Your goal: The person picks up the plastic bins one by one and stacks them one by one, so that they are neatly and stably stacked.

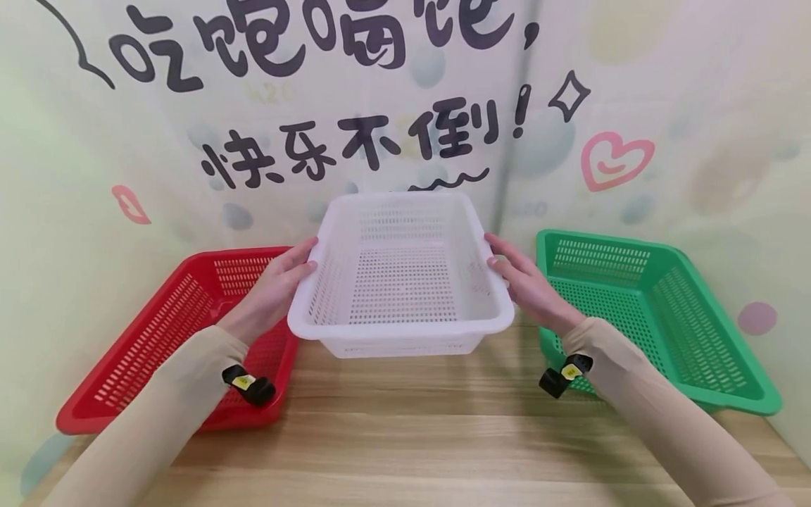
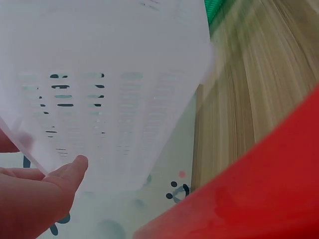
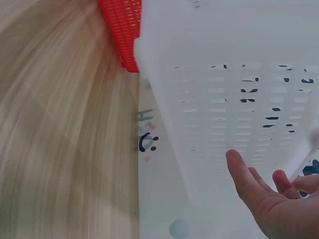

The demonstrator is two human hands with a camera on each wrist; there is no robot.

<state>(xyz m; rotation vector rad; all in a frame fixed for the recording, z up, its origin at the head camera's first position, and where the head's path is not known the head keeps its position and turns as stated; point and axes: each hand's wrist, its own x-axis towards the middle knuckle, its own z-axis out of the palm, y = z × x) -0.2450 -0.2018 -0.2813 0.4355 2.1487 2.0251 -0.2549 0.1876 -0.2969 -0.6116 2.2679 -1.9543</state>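
A white plastic basket (image 1: 405, 329) with slotted sides and a perforated bottom is held up above the wooden table, tilted so its inside faces me. At its left side my left hand (image 1: 275, 285) grips the rim. My right hand (image 1: 527, 283) holds the opposite rim in the same way, thumb and fingers at the edge. Both wrist views show the slotted outer wall of the basket from below, with fingers of the left hand (image 2: 42, 194) and the right hand (image 3: 271, 199) against it.
On the left of the table (image 1: 405, 436) stands a red basket (image 1: 158, 324), partly behind my left forearm. A green basket (image 1: 697, 331) stands on the right, partly covered by my right arm. Behind everything hangs a pale backdrop (image 1: 697, 84) with dark lettering and a pink heart.
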